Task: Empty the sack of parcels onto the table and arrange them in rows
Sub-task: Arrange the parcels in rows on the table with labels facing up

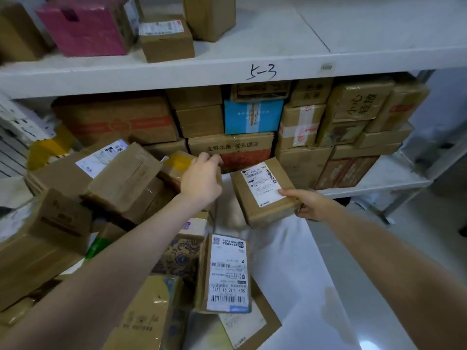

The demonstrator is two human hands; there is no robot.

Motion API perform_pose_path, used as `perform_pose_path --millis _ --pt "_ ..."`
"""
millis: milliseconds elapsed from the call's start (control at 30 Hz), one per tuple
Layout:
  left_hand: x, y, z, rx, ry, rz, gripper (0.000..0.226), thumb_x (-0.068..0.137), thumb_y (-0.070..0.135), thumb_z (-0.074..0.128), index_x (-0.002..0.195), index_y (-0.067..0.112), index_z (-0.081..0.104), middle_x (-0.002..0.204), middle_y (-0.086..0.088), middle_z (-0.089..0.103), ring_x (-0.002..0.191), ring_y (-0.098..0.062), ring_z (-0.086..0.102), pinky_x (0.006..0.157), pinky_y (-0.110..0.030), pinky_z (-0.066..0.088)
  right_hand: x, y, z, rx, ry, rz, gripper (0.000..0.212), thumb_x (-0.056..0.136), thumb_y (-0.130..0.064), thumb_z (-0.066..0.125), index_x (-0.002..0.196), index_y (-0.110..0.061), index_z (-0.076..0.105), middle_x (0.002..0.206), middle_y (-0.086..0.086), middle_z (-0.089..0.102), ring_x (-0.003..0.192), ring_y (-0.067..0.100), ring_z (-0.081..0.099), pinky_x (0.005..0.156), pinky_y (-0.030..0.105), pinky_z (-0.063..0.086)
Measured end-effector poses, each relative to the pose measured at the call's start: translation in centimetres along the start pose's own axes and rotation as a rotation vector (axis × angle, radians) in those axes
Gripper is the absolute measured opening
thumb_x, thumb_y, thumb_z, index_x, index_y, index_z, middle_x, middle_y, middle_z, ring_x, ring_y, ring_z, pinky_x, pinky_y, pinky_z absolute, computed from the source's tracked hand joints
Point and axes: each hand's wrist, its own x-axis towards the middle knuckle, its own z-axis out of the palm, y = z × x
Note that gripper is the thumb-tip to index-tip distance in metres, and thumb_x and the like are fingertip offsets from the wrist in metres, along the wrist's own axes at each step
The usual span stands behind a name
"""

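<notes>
Parcels [121, 178] lie heaped across the left part of the table [290, 274], brown cardboard boxes tipped at many angles and overlapping, several cut off by the left and bottom of the view.

Your right hand [307, 204] grips a small parcel [261, 190] by its near right corner, thumb on top. The parcel is tilted with its white label facing up, and its length runs away from you toward the shelf [177, 74].

Your left hand [201, 178] reaches into the heap, its fingers curled over the far edge of a yellow-taped parcel [177, 164]. The hand hides most of that box.

Near the table's front edge a long parcel [227, 274] lies with its label up, its long axis pointing away from you and its print turned sideways.

Behind the table, the shelf's lower level is packed tight with boxes, one blue box [252, 117] among them. The upper level holds a pink box [83, 29] and some brown ones. Most of the label text is too blurred to read.
</notes>
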Motion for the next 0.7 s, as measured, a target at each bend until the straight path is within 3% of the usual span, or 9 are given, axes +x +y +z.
perform_pose_path --millis 67,133,200,267,333,433,500,567,700 --pt "1.5 -0.3 -0.5 0.166 -0.191 0.000 0.081 0.074 0.012 0.072 0.144 0.021 0.032 0.140 -0.010 0.036 0.131 -0.031 0.035 0.099 -0.044 0.045 1.3 -0.5 0.0 0.050 0.054 -0.043 0.055 0.068 -0.033 0.085 0.113 -0.011 0.063 0.096 0.002 0.065 0.088 0.015 0.059 0.078 0.026 0.045" --pt "2.6 -0.6 -0.5 0.282 -0.386 0.004 0.104 0.073 0.016 0.075 0.152 0.024 0.007 0.153 -0.011 0.017 0.142 -0.034 0.017 0.110 -0.051 0.032 2.2 -0.8 0.3 0.097 0.094 -0.079 0.065 0.063 -0.038 0.088 0.115 -0.013 0.059 0.101 0.001 0.066 0.086 0.015 0.061 0.075 0.028 0.050" --pt "3.8 -0.9 0.0 0.361 -0.503 0.010 0.118 0.073 0.018 0.077 0.153 0.027 -0.010 0.159 -0.010 0.000 0.147 -0.033 0.001 0.114 -0.054 0.018 3.3 -1.3 0.4 0.151 0.123 -0.120 0.056 0.066 -0.038 0.086 0.106 -0.013 0.056 0.096 0.001 0.064 0.085 0.017 0.060 0.085 0.036 0.053" --pt "4.5 -1.5 0.3 0.433 -0.547 0.017 0.122 0.073 0.020 0.077 0.151 0.028 -0.016 0.161 -0.009 -0.008 0.148 -0.032 -0.008 0.116 -0.056 0.011 4.9 -1.6 0.5 0.199 0.151 -0.152 0.057 0.071 -0.038 0.083 0.112 -0.013 0.053 0.104 0.002 0.063 0.100 0.022 0.059 0.098 0.042 0.048" --pt "5.0 -1.9 0.8 0.490 -0.592 0.011 0.119 0.075 0.023 0.076 0.151 0.029 -0.016 0.161 -0.008 -0.010 0.147 -0.031 -0.011 0.115 -0.057 0.008 6.3 -2.3 0.8 0.211 0.133 -0.163 0.056 0.073 -0.039 0.081 0.115 -0.017 0.052 0.109 0.002 0.061 0.107 0.024 0.057 0.099 0.043 0.047" --pt "5.7 -2.3 1.6 0.557 -0.593 0.052 0.114 0.073 0.034 0.078 0.152 0.029 -0.002 0.160 -0.007 0.007 0.148 -0.031 -0.004 0.115 -0.058 0.008 8.4 -3.3 1.4 0.196 0.096 -0.159 0.048 0.077 -0.040 0.078 0.113 -0.019 0.054 0.103 0.001 0.061 0.101 0.024 0.058 0.095 0.042 0.050" --pt "6.0 -2.1 1.8 0.564 -0.540 0.108 0.110 0.067 0.046 0.079 0.150 0.028 0.009 0.154 -0.005 0.020 0.146 -0.030 0.006 0.114 -0.057 0.012 9.7 -3.3 1.7 0.161 0.143 -0.136 0.043 0.082 -0.043 0.072 0.112 -0.016 0.057 0.092 0.003 0.061 0.088 0.023 0.058 0.079 0.036 0.052" --pt "6.1 -1.8 1.6 0.520 -0.499 0.134 0.109 0.063 0.056 0.078 0.148 0.027 0.015 0.148 -0.004 0.027 0.143 -0.029 0.015 0.114 -0.057 0.015 11.2 -2.7 1.8 0.091 0.232 -0.112 0.055 0.085 -0.049 0.063 0.118 -0.006 0.058 0.094 0.008 0.059 0.082 0.026 0.055 0.065 0.033 0.046" --pt "6.3 -0.9 0.5 0.481 -0.373 0.197 0.105 0.062 0.056 0.076 0.146 0.026 0.019 0.142 -0.005 0.032 0.136 -0.029 0.026 0.113 -0.054 0.022 12.0 -2.5 2.1 -0.085 0.324 -0.143 0.061 0.090 -0.048 0.058 0.124 0.002 0.055 0.113 0.019 0.061 0.096 0.032 0.056 0.075 0.035 0.042"
